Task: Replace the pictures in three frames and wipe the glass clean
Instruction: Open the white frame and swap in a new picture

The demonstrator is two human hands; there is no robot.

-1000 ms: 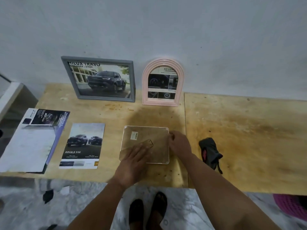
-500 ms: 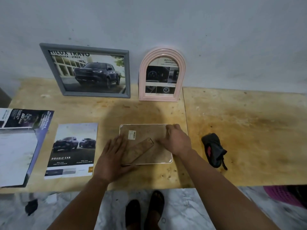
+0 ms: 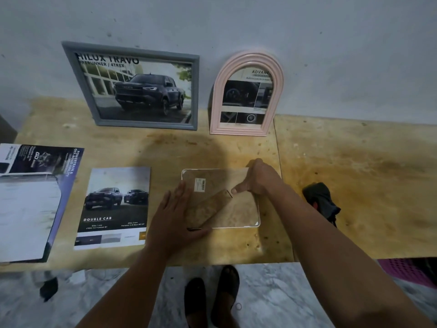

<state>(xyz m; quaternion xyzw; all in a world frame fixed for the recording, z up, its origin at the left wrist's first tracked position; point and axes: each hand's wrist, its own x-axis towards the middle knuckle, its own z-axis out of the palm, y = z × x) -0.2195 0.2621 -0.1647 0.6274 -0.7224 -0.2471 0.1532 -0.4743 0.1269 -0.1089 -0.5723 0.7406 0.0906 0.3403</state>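
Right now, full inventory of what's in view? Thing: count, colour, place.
grey frame: 1, grey, truck picture, leaning on wall, back left
arched frame: 1, pink, leaning on wall, back centre
face-down frame: 1, white rim, brown backing with stand flap, table centre
Double Cab brochure: 1, dark, left of face-down frame
open brochure: 1, white and blue, far left
cloth: 1, dark, right
table: 1, tan wood
basket: 1, pink, lower right
left hand: flat on backing
right hand: grips top right edge

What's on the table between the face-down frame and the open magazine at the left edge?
In the head view, the Double Cab brochure lies flat between the frame and magazine.
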